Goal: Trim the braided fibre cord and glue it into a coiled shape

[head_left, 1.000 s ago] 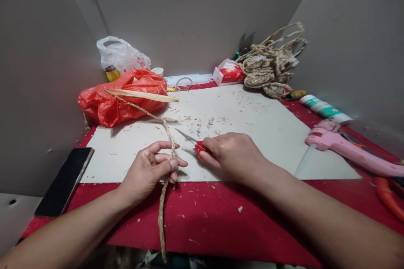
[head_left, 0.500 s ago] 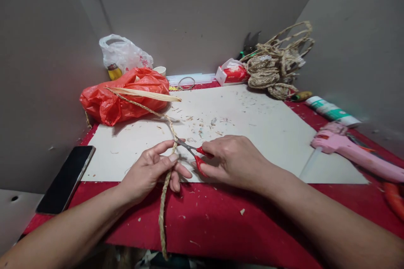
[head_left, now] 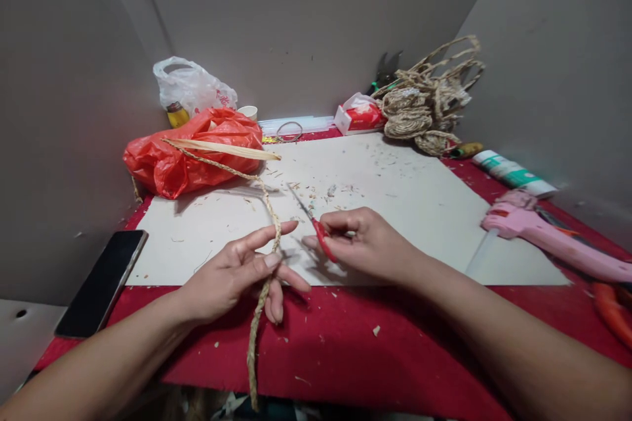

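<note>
A braided straw cord (head_left: 267,200) runs from the red plastic bag (head_left: 197,151), across the white board (head_left: 424,210), and down past the table's front edge. My left hand (head_left: 241,270) pinches it under the thumb, with the index finger stretched out behind the cord and the other fingers loosely bent. In my right hand (head_left: 368,240) is a pair of red-handled scissors (head_left: 323,237), blades closed and pointing up and away to the left. Their tip is apart from the cord, to its right. Small fibre scraps lie on the board beyond both hands.
On the left lies a phone (head_left: 101,283). A pink glue gun (head_left: 538,230) rests at the right, near a white-green roll (head_left: 513,174). Bundled straw cord (head_left: 419,108) and a tissue pack (head_left: 360,115) stand at the back, a white plastic bag (head_left: 192,89) back left.
The scissors were open with their blades at the cord; now they are closed and drawn away to the right. My left hand keeps its hold, its index finger stretched out further.
</note>
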Demonstrator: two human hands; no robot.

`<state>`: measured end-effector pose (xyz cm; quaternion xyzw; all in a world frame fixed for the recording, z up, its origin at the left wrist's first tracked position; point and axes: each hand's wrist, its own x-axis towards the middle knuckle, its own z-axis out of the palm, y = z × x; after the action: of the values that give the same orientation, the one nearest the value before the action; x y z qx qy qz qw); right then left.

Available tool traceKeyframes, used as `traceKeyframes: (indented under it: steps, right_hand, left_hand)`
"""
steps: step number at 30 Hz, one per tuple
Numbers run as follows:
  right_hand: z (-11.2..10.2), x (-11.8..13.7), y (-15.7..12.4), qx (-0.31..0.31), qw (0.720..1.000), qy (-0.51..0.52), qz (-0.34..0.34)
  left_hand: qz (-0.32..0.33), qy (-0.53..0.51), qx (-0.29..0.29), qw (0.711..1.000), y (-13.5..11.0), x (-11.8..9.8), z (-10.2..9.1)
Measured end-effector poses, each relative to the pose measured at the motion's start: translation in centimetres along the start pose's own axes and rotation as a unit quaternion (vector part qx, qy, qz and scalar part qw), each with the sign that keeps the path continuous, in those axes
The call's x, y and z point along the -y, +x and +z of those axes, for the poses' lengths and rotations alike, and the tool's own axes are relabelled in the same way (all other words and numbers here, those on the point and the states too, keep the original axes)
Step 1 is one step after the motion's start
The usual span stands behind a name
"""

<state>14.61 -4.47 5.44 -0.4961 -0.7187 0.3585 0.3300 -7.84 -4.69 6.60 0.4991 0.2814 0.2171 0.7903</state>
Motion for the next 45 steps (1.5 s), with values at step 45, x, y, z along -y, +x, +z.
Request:
traceKeyframes:
  steps: [45]
  right_hand:
    - [-0.7,1.3,-1.2,0.019,0.926,-0.351,-0.139]
  left_hand:
    - [0.105,-0.016,-0.133,0.985,0.3,1.1,0.4]
